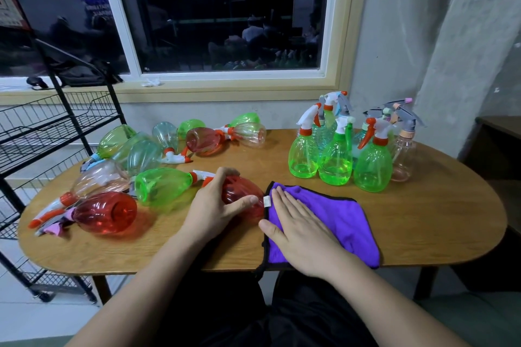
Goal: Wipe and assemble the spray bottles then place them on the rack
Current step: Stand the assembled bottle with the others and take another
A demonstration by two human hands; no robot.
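My left hand (217,205) grips a red spray bottle (242,191) lying on its side on the wooden table (423,222). My right hand (298,228) lies flat, fingers apart, on a purple cloth (338,220) just right of that bottle. Several green, clear and red bottles lie tipped over on the left, among them a green one (160,186) and a red one (107,213). Several upright bottles with trigger heads (338,158) stand at the back right. A black wire rack (53,121) stands left of the table.
A window and sill run behind the table, with a dark bag (81,76) on the sill. A grey wall rises on the right, and a dark wooden surface (501,127) sits at the far right. The table's near edge lies just in front of my lap.
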